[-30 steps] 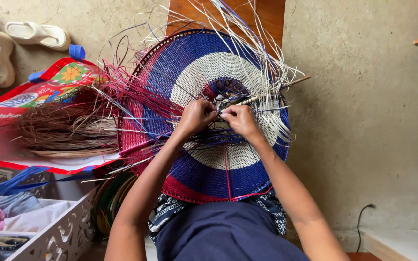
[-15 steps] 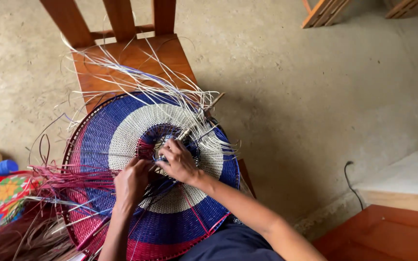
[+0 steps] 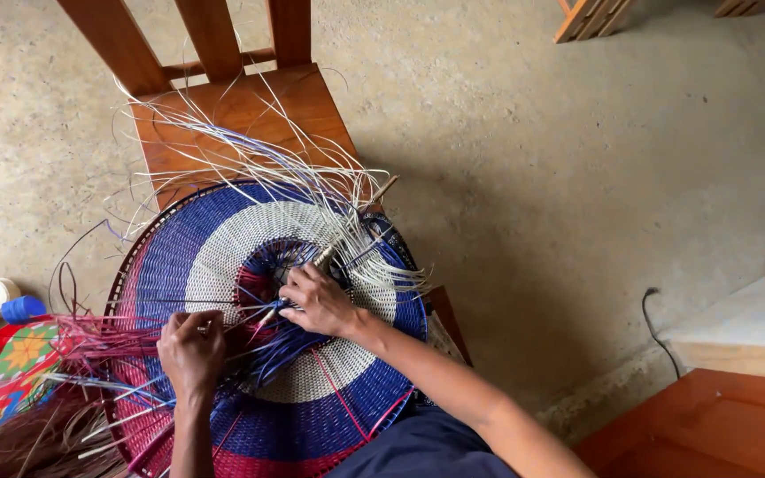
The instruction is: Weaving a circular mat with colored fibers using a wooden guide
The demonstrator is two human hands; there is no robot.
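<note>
A round woven basket base [image 3: 223, 239] with blue, white and dark red rings rests on my lap, leaning on a wooden chair [image 3: 241, 106]. Loose white strands [image 3: 250, 159] fan out from its top edge, and red and blue strands [image 3: 99, 341] trail to the left. My right hand [image 3: 316, 301] is at the centre of the weave, fingers pinched on blue strands beside a thin stick. To the left of it, my left hand [image 3: 192, 350] is closed on thin strands that it pulls sideways.
Bare concrete floor [image 3: 533, 177] surrounds me. A colourful printed bag [image 3: 11, 372] with brown fibres lies at the lower left, beside a blue cap [image 3: 24, 308] and a sandal. A black cable [image 3: 657, 323] runs by a pale step at right; wooden boards sit lower right.
The view has swung to the right, so the chair and right floor show more. My left hand has moved away from the right one, drawing strands out to the left.
</note>
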